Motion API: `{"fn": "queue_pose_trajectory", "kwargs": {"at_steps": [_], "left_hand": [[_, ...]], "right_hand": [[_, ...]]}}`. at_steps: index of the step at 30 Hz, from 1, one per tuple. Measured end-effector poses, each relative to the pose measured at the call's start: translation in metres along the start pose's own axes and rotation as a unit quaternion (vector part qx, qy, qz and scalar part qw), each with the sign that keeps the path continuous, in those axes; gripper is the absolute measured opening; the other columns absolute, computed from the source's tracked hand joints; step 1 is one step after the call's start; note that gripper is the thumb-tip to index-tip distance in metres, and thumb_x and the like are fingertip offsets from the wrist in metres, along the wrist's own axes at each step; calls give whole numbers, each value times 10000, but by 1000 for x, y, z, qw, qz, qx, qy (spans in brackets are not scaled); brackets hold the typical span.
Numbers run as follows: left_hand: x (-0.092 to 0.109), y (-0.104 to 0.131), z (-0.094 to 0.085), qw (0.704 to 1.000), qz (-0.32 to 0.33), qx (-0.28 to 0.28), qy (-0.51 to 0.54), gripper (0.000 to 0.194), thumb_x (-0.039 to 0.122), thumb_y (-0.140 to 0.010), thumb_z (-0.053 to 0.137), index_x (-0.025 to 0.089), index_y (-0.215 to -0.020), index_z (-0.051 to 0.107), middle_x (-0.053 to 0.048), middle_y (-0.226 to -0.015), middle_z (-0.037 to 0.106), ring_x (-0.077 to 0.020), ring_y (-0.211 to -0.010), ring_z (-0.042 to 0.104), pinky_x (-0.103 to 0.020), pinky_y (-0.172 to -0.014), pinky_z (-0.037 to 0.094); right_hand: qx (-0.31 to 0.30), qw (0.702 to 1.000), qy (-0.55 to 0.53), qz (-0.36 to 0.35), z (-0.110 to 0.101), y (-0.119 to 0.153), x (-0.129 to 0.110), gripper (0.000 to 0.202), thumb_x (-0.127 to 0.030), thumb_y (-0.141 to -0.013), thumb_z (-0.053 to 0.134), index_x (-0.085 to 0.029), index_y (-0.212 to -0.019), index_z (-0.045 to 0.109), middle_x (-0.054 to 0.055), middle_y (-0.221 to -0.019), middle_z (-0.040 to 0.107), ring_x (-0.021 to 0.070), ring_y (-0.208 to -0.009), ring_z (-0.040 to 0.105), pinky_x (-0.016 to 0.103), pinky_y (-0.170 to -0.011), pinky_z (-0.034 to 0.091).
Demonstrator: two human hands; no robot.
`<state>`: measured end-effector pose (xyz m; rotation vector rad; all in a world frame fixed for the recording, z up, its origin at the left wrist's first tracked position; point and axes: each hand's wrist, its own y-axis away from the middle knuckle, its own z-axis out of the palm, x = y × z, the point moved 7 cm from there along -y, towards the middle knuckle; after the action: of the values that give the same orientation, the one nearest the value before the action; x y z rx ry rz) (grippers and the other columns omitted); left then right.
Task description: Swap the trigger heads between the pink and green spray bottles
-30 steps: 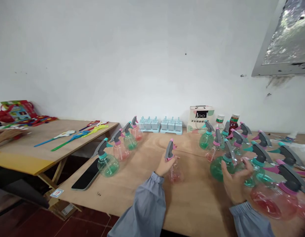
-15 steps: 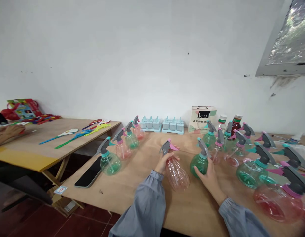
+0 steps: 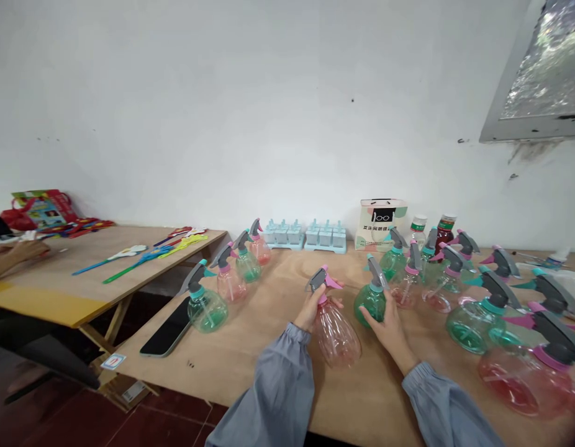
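Note:
My left hand (image 3: 312, 308) is closed around the neck of a clear pink spray bottle (image 3: 336, 338), which leans with its grey-and-pink head tipped to the left. To its right, my right hand (image 3: 390, 326) wraps a round green spray bottle (image 3: 369, 304) with a grey-and-turquoise head, thumb in front and fingers on the far side. This green bottle stands nearly upright, close beside the pink one. Whether either base touches the table is hard to tell.
On the left, several pink and green spray bottles (image 3: 207, 308) line up beside a black phone (image 3: 169, 332). Many more (image 3: 474, 326) crowd the right. Light-blue popsicle moulds (image 3: 325, 237) and a paper bag (image 3: 378, 226) stand by the wall. Another person's hand (image 3: 24, 251) rests at the left table.
My right hand and the green bottle have shifted slightly left and away from me. The pink bottle's base has come a little closer to me, still in my left hand.

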<state>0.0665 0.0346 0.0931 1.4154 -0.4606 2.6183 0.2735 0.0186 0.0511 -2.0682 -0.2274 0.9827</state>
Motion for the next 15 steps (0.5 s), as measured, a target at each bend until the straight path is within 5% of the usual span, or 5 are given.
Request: {"fn": "queue_pose_trajectory", "kwargs": {"at_steps": [10, 15], "left_hand": [[2, 3, 3, 1000, 9, -8, 9, 503, 508, -680, 782, 166, -1031, 667, -103, -1130, 731, -118, -577, 663, -369, -879, 520], [-4, 3, -6, 998, -23, 57, 11, 403, 416, -581, 824, 158, -837, 651, -30, -772, 720, -139, -574, 652, -270, -618, 480]], "right_hand": [[-7, 1000, -4, -3, -5, 3, 1, 692, -557, -857, 588, -169, -1401, 408, 172, -1303, 570, 332, -1228, 556, 547, -1057, 435], [-5, 1000, -5, 2, -7, 2, 1, 679, -544, -853, 600, -175, -1394, 420, 162, -1292, 581, 324, -1211, 569, 532, -1050, 445]]}}
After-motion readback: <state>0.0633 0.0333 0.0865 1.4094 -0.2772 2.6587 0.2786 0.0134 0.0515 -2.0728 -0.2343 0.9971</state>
